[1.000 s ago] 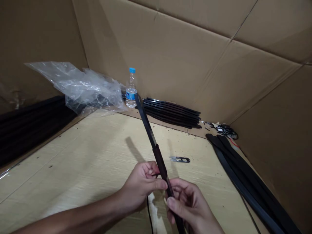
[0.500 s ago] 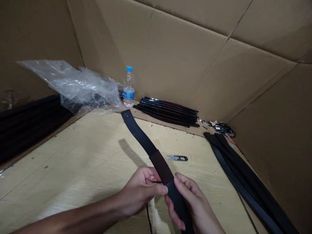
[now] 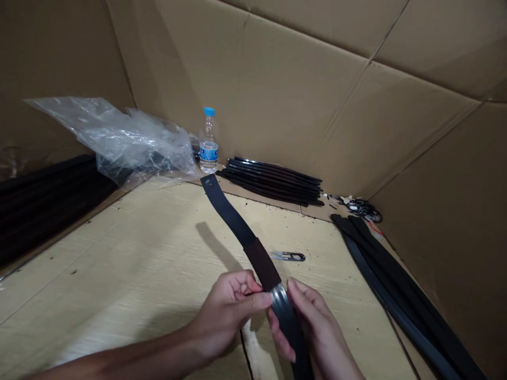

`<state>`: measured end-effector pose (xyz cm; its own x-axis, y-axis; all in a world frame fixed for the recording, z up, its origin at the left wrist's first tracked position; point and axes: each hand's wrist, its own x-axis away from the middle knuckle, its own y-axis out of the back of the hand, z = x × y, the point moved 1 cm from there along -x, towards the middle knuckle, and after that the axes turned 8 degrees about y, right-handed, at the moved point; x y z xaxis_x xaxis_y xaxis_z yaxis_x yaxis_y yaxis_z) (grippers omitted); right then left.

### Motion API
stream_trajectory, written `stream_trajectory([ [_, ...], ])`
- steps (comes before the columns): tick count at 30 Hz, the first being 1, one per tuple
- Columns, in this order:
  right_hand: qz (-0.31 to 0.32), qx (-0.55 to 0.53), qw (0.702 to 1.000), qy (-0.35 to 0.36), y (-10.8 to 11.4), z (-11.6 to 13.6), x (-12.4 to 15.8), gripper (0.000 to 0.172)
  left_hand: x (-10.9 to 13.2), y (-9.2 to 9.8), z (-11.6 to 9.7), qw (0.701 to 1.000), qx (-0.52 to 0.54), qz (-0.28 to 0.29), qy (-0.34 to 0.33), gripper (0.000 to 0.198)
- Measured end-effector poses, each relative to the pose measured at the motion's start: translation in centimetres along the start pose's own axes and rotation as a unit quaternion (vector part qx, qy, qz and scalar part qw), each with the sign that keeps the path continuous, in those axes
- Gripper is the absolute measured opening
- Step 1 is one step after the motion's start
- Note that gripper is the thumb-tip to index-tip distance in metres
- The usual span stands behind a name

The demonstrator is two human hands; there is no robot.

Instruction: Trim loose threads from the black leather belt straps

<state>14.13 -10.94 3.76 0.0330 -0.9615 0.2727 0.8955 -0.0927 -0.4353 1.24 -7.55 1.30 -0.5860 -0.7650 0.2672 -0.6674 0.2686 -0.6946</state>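
A long black flat strap (image 3: pixel 228 212) with a punched hole near its far end slants up and away from me. A dark brown sleeve (image 3: pixel 262 263) wraps its middle. My left hand (image 3: pixel 233 303) pinches the strap's left edge just below the sleeve, thumb on top. From under that hand a thin black cord (image 3: pixel 245 352) hangs down. My right hand (image 3: pixel 312 322) grips the strap from the right, fingers curled beneath it. Thread snips (image 3: pixel 289 256) lie on the board to the right of the sleeve.
A crumpled clear plastic bag (image 3: pixel 138 140) and a water bottle (image 3: pixel 208 145) stand at the back. A stack of black strips (image 3: pixel 273 182) lies by the cardboard wall (image 3: pixel 285 89). More black straps (image 3: pixel 380 274) lie right, a dark pile (image 3: pixel 47 200) left, tangled cords (image 3: pixel 360 208) back right.
The strap has tilted slightly, its far end shifting right and up. A shiny highlight now shows just below the sleeve. Both hands keep about the same grip.
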Motion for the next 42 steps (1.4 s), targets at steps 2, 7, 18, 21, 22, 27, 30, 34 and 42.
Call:
stream_trajectory([
  [2, 0.008, -0.016, 1.000, 0.023, 0.0, 0.4, 0.2, 0.034, 0.1, 0.0, -0.1, 1.000, 0.009, 0.009, 0.000, 0.028],
  [7, 0.030, -0.003, 0.998, 0.052, 0.2, 0.8, 0.3, 0.023, -0.2, 0.0, -0.4, 1.000, 0.010, -0.006, -0.006, 0.032],
  [18, 0.139, 0.083, 0.987, -0.001, 0.8, 0.2, 0.6, 0.037, 0.2, -0.1, -1.1, 0.999, -0.012, 0.045, 0.027, 0.042],
  [21, 0.148, 0.089, 0.985, 0.007, 0.3, 0.5, 0.7, 0.040, 0.3, 0.1, -0.8, 0.999, -0.004, 0.040, 0.036, 0.039],
  [22, 0.147, 0.088, 0.985, 0.010, 0.2, 0.5, 0.7, 0.040, 0.3, 0.1, -0.7, 0.999, -0.003, 0.029, 0.034, 0.039],
  [27, 0.088, 0.068, 0.994, 0.022, 0.1, -0.1, 0.6, 0.042, 0.1, 0.3, -0.6, 1.000, -0.029, -0.007, 0.008, 0.037],
  [30, 0.047, 0.089, 0.995, 0.016, 0.0, -0.5, 0.4, 0.046, 0.1, 0.3, -0.5, 0.999, -0.042, -0.008, 0.002, 0.037],
  [34, 0.017, 0.134, 0.990, 0.026, -0.3, -0.5, 0.3, 0.051, 0.1, 0.2, -0.1, 0.999, -0.050, -0.013, 0.010, 0.039],
  [42, 0.027, 0.066, 0.997, 0.042, -0.2, 0.1, 0.3, 0.041, 0.2, -0.4, -0.4, 1.000, -0.020, -0.002, 0.019, 0.035],
])
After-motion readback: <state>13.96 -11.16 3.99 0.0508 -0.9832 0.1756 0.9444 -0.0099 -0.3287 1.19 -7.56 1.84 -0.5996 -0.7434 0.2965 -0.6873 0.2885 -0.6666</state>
